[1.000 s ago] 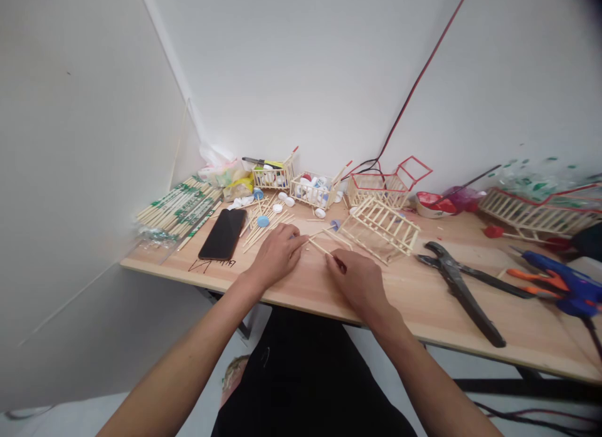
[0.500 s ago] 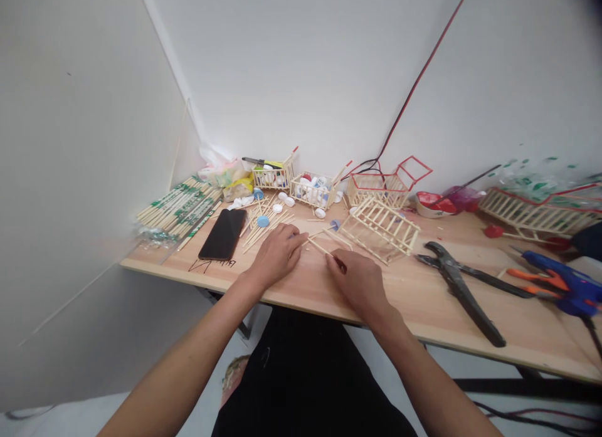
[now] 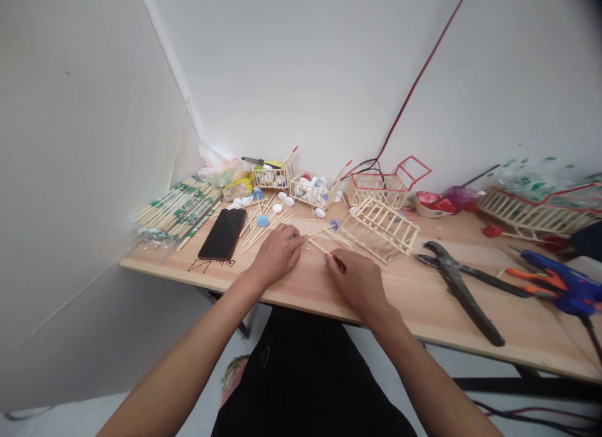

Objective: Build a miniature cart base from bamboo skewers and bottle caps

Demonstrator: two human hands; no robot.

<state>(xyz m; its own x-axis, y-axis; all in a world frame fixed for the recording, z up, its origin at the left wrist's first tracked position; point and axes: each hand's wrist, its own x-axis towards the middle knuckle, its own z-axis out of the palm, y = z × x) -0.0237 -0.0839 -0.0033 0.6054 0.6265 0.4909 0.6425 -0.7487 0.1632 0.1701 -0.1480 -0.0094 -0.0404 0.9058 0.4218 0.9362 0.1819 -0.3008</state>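
Observation:
My left hand (image 3: 279,251) rests low over the table, its fingers closed at the corner where thin wooden sticks meet. One pale wooden stick (image 3: 320,246) slants from there to my right hand (image 3: 359,278), which pinches its near end. Other joined sticks (image 3: 339,239) continue behind it, towards a blue cap (image 3: 334,225). Just beyond my right hand, a slatted stick basket (image 3: 383,231) lies tipped on the table. My left fingers partly hide the corner.
A phone (image 3: 222,234) and packs of chopsticks (image 3: 181,206) lie left. Small stick carts (image 3: 314,191) with bottle caps stand along the wall. Black pliers (image 3: 458,289) and a blue glue gun (image 3: 562,280) lie right. A bowl with red contents (image 3: 435,205) sits at the back.
Both hands keep the same hold and place on the sticks. The view has shifted very slightly; nothing on the table has visibly moved.

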